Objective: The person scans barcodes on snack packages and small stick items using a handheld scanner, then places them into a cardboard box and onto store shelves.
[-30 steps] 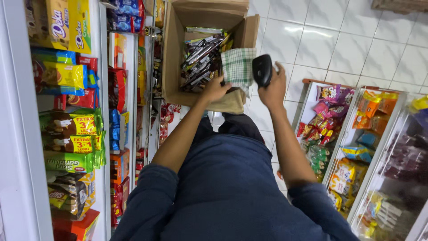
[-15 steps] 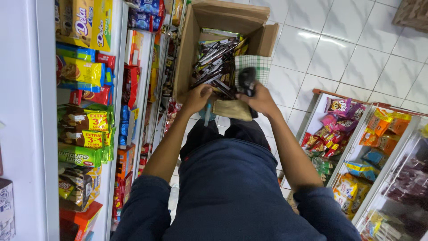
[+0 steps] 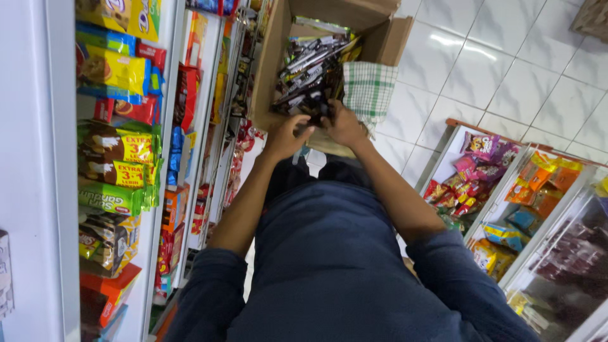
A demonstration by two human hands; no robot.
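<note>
An open cardboard box (image 3: 269, 76) stands on the floor in front of me, filled with several dark snack packets (image 3: 310, 69). A green-and-white checked cloth (image 3: 370, 88) hangs over its near right corner. Both hands reach into the near end of the box. My left hand (image 3: 288, 133) curls its fingers around dark packets at the box's front edge. My right hand (image 3: 345, 123) is pressed close beside it, fingers curled down over something dark. Whether that is a packet or the black hand-held device is hidden.
A shelf unit (image 3: 161, 158) packed with colourful snack packs and boxes runs along my left. A low rack (image 3: 500, 190) of bright packets stands on my right. White floor tiles (image 3: 506, 76) lie beyond the box, and my dark blue trousers fill the lower middle.
My right hand, which held a black device raised beside the cloth, has come down into the box next to my left hand. The view has moved closer to the box.
</note>
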